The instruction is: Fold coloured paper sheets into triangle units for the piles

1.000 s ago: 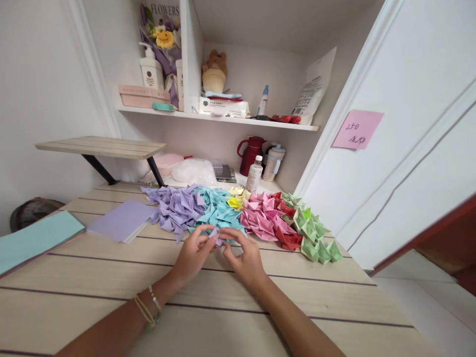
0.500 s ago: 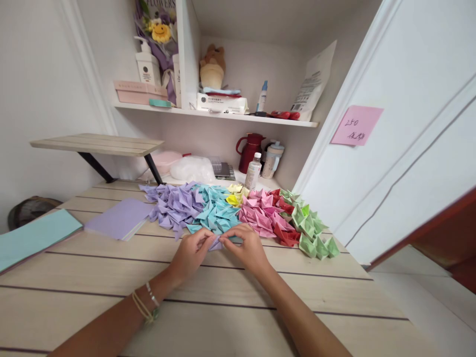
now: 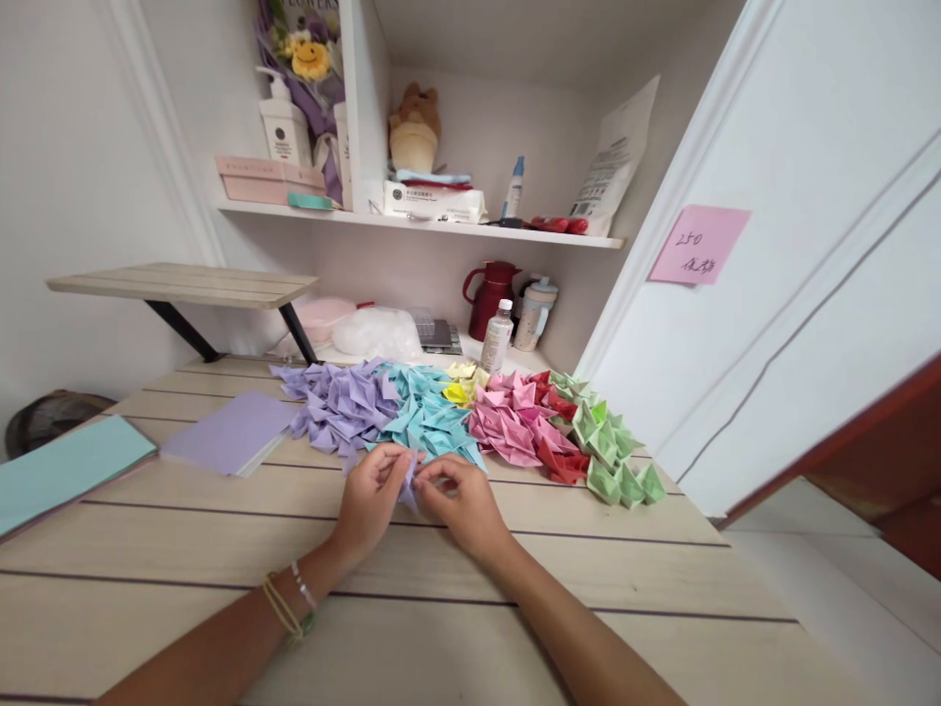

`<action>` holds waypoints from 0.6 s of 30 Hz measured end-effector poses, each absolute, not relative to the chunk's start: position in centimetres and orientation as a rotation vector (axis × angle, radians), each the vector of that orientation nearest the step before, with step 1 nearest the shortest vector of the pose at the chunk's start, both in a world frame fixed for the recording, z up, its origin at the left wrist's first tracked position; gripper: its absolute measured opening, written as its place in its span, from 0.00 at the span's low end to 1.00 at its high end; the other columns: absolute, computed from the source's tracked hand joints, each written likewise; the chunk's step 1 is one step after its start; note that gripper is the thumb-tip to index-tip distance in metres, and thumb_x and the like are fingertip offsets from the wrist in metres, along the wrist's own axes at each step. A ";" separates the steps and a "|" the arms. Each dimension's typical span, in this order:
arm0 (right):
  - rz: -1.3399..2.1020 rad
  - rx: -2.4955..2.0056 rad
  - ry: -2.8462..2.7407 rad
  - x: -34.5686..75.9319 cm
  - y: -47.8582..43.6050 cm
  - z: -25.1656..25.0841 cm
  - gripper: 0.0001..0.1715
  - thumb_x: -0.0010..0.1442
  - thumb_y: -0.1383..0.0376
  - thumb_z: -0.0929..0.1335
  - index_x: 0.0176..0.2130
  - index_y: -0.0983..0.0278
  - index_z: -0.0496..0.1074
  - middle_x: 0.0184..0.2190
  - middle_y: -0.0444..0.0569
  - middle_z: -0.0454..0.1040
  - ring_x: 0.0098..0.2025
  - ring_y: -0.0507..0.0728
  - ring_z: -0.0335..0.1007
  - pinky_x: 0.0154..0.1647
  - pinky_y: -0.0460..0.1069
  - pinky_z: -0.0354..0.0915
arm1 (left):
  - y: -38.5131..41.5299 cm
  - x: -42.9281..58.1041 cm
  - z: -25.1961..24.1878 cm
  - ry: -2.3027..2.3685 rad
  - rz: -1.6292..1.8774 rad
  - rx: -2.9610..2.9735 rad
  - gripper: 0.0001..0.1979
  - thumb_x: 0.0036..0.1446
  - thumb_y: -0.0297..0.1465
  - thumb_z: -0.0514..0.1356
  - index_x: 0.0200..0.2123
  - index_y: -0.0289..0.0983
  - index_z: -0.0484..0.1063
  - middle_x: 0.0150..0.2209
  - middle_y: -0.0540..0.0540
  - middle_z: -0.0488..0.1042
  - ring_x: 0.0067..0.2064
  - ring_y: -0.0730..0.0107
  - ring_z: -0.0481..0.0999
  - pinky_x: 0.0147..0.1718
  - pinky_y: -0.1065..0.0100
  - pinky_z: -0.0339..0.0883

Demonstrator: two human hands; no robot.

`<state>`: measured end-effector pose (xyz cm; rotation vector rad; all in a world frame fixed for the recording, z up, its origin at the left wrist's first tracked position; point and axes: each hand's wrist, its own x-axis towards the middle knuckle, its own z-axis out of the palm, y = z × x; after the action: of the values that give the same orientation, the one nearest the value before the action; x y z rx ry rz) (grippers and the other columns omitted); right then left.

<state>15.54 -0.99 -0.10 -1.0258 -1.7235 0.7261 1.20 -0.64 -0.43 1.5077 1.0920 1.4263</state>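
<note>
A small folded piece of purple paper (image 3: 409, 487) is pinched between my two hands, just above the wooden table. My left hand (image 3: 372, 495) grips its left side between thumb and fingers. On the other side, my right hand (image 3: 460, 498) has its thumb and forefinger closed at the paper's edge. Fingers hide much of the fold. Right behind my hands lie heaps of folded paper boats: purple boats (image 3: 345, 404), blue boats (image 3: 426, 407), pink boats (image 3: 511, 422), red boats (image 3: 563, 461) and green boats (image 3: 607, 441), with a few yellow boats (image 3: 462, 390).
At the left lie a stack of purple paper sheets (image 3: 227, 431) and a stack of turquoise paper (image 3: 74, 461). A small raised wooden shelf (image 3: 183, 284) stands at the back left. A plastic bottle (image 3: 497, 338) and a red jug (image 3: 491, 299) stand behind the boats.
The purple paper is now tilted more upright between my fingers. Both hands have shifted slightly left, and my right hand has turned and dropped a little. The whole view moved slightly.
</note>
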 end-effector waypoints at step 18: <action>0.690 -0.990 -1.716 17.3 -0.5 0.7 0.10 0.53 0.63 0.67 0.36 0.63 0.74 0.33 0.49 0.74 0.30 0.53 0.70 0.28 0.45 0.67 | 1.0 0.0 -0.6 0.827 1.137 1.217 0.14 0.44 0.31 0.65 0.36 0.33 0.72 0.35 0.43 0.78 0.36 0.65 0.77 0.37 0.66 0.70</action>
<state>17.30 -0.45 0.74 -0.9902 -1.7160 0.6904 0.01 1.04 -0.55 1.2166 0.8274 1.1369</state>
